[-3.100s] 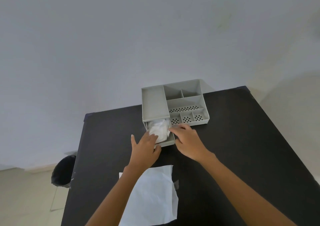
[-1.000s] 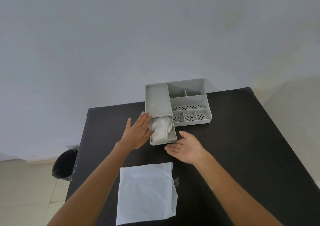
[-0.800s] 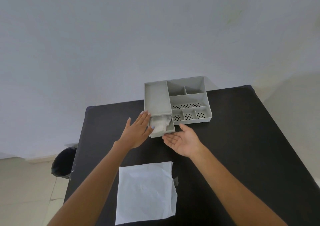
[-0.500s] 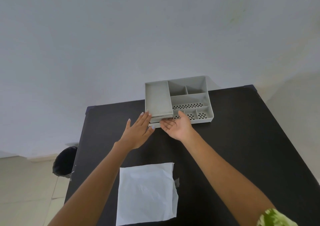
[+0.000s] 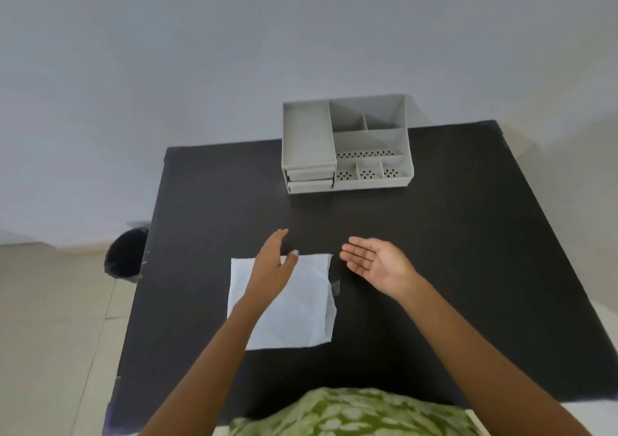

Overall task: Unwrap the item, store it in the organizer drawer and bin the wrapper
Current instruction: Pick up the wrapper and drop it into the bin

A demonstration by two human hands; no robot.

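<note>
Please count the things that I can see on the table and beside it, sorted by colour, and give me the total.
Grey: 1, the organizer, its two drawers shut.
White: 1, the wrapper, lying flat near the left hand.
Black: 2, the table and the bin on the floor.
Clear: 1, a piece of tape at the wrapper's edge.
Total: 5

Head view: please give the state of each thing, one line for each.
organizer drawers: both pushed shut
organizer: open compartments look empty
wrapper: flat on the table, unbinned
bin: on floor, contents not visible
left hand: open, over the wrapper
right hand: open, palm up, empty
</note>
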